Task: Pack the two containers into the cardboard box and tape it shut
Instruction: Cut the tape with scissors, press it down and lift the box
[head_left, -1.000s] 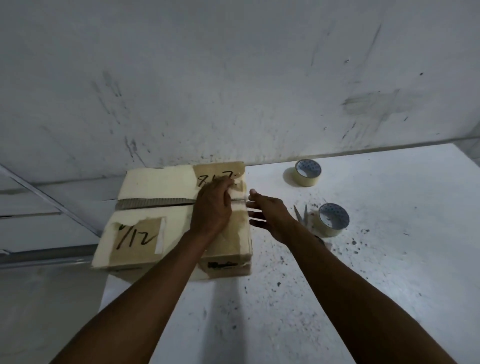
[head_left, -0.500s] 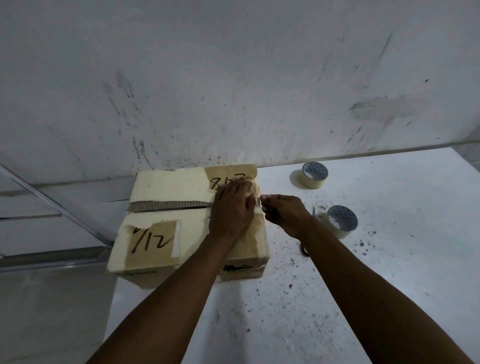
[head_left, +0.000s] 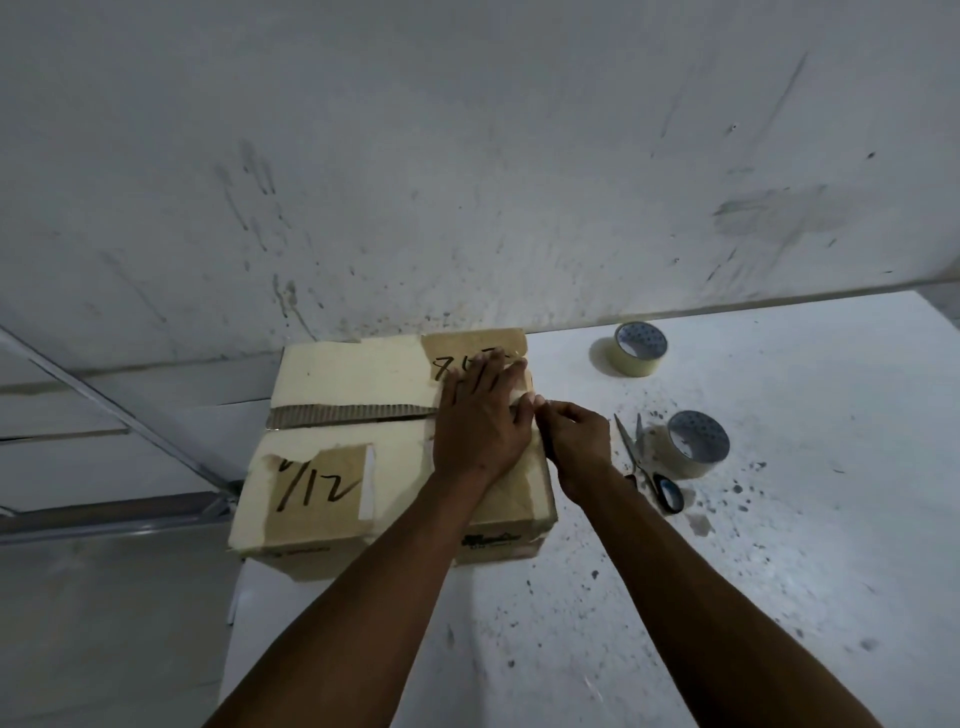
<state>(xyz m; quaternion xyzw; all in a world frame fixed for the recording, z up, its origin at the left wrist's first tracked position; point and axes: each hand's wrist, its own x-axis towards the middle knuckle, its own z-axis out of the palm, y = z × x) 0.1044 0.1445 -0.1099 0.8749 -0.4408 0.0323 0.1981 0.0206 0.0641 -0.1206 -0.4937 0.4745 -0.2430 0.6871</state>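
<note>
The cardboard box (head_left: 332, 457) stands at the table's left end with its top flaps folded down and a seam running across the middle. My left hand (head_left: 478, 421) lies flat on the right part of the lid, fingers spread over the seam. My right hand (head_left: 576, 441) is at the box's right edge, fingers pinched together against the left hand's fingertips; what it pinches is too small to tell, possibly a strip of tape. The two containers are not visible.
Two rolls of tape sit on the white table (head_left: 779, 571): one (head_left: 636, 347) near the wall, one (head_left: 693, 451) closer to me. Scissors (head_left: 649, 467) lie between the nearer roll and my right hand. A grey wall rises behind; the table ends left of the box.
My right hand moved from open beside the box to pinched at the box's right edge, touching the left hand. The left hand stayed pressed on the lid.
</note>
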